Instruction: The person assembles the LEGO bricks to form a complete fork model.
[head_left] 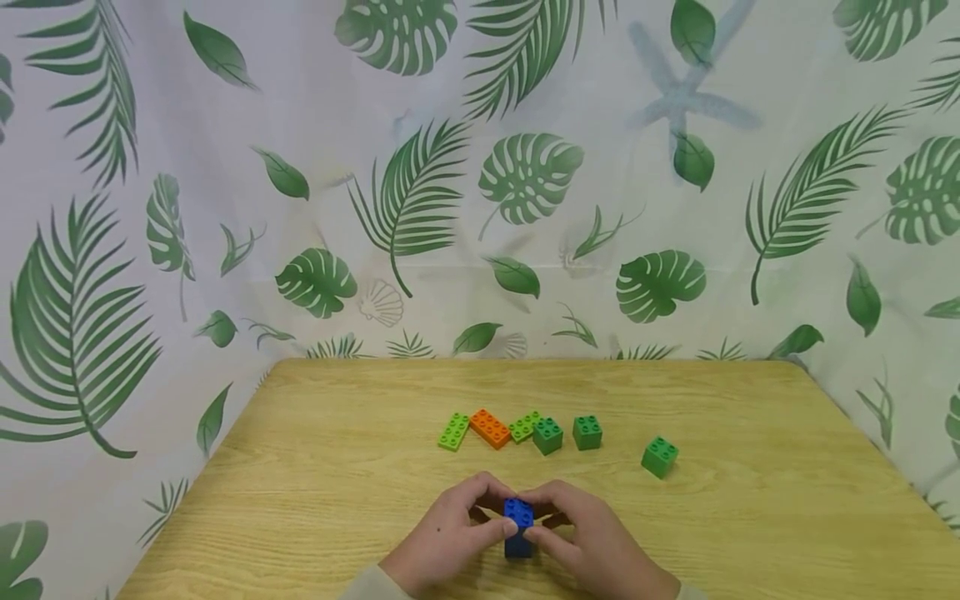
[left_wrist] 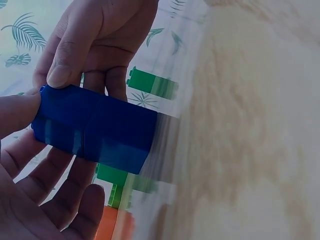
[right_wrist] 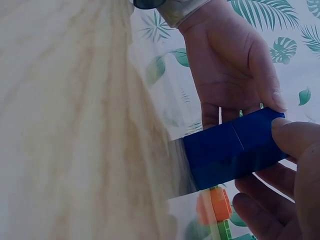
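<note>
Left hand: grasping the blue stack near its top, thumb on the near side, fingers curled round behind.
Right hand: grasping the same stack from the other side, its thumb close beside the left one.
Blue stack: two blue blocks, one on the other with a thin seam between, standing upright on the table at the near edge of view, studs up.
Row beyond the hands, left to right: lime brick, orange brick, second lime brick, green cube, second green cube.
Farther right: third green cube, set apart.
Table: yellowish wood grain.
Backdrop: white cloth printed with green leaves.
</note>
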